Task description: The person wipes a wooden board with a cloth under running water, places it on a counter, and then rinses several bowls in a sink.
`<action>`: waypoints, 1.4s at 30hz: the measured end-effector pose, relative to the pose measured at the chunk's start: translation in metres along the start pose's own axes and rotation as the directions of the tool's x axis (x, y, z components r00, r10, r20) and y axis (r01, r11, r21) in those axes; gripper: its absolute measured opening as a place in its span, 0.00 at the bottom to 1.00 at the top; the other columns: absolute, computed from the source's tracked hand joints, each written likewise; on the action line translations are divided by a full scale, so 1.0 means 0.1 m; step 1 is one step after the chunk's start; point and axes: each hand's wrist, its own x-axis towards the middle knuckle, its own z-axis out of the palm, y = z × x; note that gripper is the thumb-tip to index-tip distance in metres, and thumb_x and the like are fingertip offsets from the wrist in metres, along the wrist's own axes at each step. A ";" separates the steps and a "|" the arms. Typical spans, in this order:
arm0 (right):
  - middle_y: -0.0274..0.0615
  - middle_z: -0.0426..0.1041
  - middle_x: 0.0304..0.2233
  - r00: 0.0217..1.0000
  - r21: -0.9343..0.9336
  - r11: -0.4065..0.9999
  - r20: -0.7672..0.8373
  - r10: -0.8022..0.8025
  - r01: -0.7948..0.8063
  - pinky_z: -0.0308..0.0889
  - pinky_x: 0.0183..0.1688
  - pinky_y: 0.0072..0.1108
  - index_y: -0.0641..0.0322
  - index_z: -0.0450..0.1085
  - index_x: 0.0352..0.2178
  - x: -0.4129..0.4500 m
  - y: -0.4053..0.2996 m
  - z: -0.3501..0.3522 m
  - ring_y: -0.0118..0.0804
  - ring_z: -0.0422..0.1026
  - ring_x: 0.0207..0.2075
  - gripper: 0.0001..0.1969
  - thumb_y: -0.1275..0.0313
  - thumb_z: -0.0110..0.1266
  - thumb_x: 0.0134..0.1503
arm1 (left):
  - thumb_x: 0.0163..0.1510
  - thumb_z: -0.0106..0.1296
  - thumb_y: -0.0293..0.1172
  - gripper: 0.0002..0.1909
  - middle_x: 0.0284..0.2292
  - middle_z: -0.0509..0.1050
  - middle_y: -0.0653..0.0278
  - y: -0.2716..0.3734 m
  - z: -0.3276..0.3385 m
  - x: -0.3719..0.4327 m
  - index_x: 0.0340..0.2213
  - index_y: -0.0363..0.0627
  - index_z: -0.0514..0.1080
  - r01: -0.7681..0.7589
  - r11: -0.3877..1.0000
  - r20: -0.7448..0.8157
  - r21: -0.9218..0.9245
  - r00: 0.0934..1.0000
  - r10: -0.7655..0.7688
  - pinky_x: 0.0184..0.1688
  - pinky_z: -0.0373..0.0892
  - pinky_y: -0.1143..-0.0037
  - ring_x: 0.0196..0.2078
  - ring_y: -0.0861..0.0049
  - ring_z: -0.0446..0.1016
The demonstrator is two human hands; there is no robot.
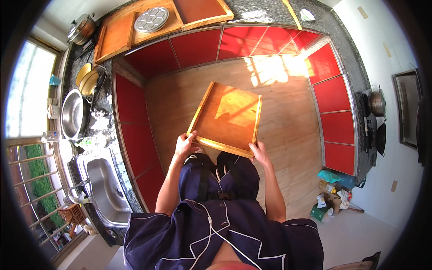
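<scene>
A rectangular wooden board (209, 126) with raised rims is held out in front of my body, slightly turned. Rims run along its left, right and near edges; the far edge shows no rim. My left hand (184, 145) grips the near left corner, thumb on top of the rim. At the near right corner, my right hand (261, 153) holds the board the same way. The fingers beneath the wood are mostly hidden. Sunlight falls across the board's upper surface, and the tiled floor (287, 118) lies beyond and below it.
Red cabinets (133, 98) border the floor under granite counters. Wooden boards (116, 37) and a perforated metal plate (152, 18) lie on the far counter. A sink (104, 189) is at left, a pot (377, 103) at right. Bags and a box (332, 202) sit on the floor.
</scene>
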 end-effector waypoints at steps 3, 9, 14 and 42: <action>0.32 0.62 0.19 0.993 0.019 0.998 -0.109 -0.052 0.055 0.59 0.12 0.20 0.66 0.65 0.31 0.13 -0.09 -0.28 0.24 0.64 0.13 0.10 0.68 0.49 0.59 | 0.57 0.52 0.42 0.19 0.25 0.76 0.56 0.24 0.31 0.30 0.35 0.33 0.72 -0.081 0.990 0.017 0.115 0.997 0.079 0.24 0.76 0.75 0.19 0.74 0.75; 0.33 0.66 0.19 0.973 0.001 0.997 -0.218 -0.080 0.082 0.57 0.14 0.20 0.68 0.69 0.38 0.71 -0.56 -1.10 0.25 0.63 0.13 0.13 0.68 0.50 0.55 | 0.56 0.50 0.37 0.17 0.18 0.74 0.60 0.80 1.03 0.86 0.26 0.31 0.74 -0.292 0.847 0.113 0.444 0.956 0.270 0.21 0.67 0.78 0.17 0.80 0.71; 0.35 0.65 0.21 0.917 -0.193 0.935 -0.214 -0.336 0.297 0.60 0.29 0.23 0.68 0.69 0.38 1.39 -1.09 -1.76 0.25 0.62 0.24 0.13 0.69 0.51 0.55 | 0.53 0.50 0.35 0.15 0.16 0.73 0.63 1.17 1.64 1.17 0.25 0.32 0.74 -0.296 0.908 -0.055 0.295 0.944 0.325 0.22 0.68 0.79 0.17 0.80 0.73; 0.29 0.61 0.20 0.907 -0.340 0.880 -0.143 -0.397 0.331 0.55 0.25 0.20 0.69 0.67 0.34 5.11 -3.31 -3.12 0.21 0.57 0.22 0.07 0.74 0.51 0.56 | 0.49 0.48 0.38 0.17 0.19 0.73 0.46 4.33 2.96 3.73 0.25 0.32 0.74 -0.319 0.685 -0.094 0.655 0.865 0.493 0.28 0.70 0.67 0.22 0.58 0.75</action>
